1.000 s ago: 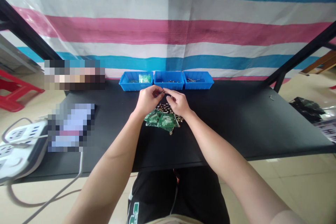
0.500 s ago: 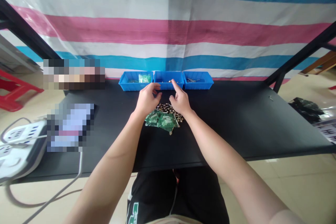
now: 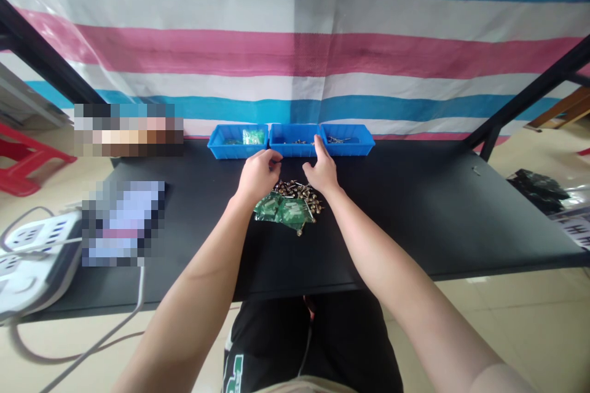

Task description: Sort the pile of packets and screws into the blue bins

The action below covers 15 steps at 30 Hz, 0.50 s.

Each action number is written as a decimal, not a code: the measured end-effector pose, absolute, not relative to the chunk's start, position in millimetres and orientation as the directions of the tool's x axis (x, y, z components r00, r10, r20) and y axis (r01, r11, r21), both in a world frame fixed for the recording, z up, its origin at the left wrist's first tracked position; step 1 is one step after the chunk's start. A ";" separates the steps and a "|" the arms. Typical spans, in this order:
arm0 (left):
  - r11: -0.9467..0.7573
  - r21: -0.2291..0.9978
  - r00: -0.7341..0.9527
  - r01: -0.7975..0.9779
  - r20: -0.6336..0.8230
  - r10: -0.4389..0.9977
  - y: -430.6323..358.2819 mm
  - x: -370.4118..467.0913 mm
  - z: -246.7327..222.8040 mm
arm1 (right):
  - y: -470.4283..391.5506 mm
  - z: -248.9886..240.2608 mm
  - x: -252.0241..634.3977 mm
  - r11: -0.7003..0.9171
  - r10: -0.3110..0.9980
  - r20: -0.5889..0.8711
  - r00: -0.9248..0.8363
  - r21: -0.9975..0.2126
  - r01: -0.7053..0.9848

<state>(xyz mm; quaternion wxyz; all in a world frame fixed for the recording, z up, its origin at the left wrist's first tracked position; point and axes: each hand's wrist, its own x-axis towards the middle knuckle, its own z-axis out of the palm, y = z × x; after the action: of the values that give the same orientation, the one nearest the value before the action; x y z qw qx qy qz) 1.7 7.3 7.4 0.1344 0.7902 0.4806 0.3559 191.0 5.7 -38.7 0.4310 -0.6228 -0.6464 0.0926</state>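
Note:
My left hand [image 3: 259,177] hovers over the left side of a pile of small metal fasteners with round brassy heads [image 3: 292,188]. Its fingers are curled in towards the thumb, and I cannot make out what is between them. My right hand [image 3: 324,171] is open above the pile's right side, thumb apart and index finger stretched towards the middle blue bin [image 3: 290,150]. A few small metal pieces lie in that bin. Green plastic packets [image 3: 295,212] with pale pieces inside rest at the front of the pile, touched by neither hand.
The left blue bin [image 3: 225,152] has a green packet in it; the right blue bin [image 3: 354,150] contains thin metal pieces. On the black table [image 3: 415,215] are a power strip [image 3: 41,252] and a blurred-out flat object [image 3: 124,221] at left, and a small metal piece [image 3: 475,171] at far right.
My right hand has moved slightly right, its index finger now by the right end of the middle bin. My left fingers have drawn closer together.

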 end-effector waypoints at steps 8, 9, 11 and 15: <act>-0.498 0.535 0.309 0.682 0.406 0.860 8.5 0.3 5.4 | 8.1 -37.5 190.9 0.225 0.890 0.436 0.133 -0.674 0.703; -0.496 0.532 0.309 0.686 0.404 0.861 8.4 0.3 5.7 | 7.7 -36.1 191.4 0.225 0.883 0.447 0.145 -0.672 0.705; -0.492 0.528 0.306 0.692 0.403 0.862 8.2 0.0 6.5 | 6.0 -32.6 193.3 0.219 0.854 0.483 0.191 -0.668 0.711; -0.486 0.527 0.303 0.697 0.398 0.866 8.5 -0.9 7.4 | 0.0 -25.8 198.1 0.119 0.833 0.481 0.272 -0.638 0.761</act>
<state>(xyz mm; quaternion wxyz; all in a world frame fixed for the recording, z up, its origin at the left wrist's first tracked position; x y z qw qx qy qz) -0.9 8.5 7.4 0.1285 0.7968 0.4905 0.3286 198.1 0.0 -25.8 0.4445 -0.6623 -0.6017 0.0408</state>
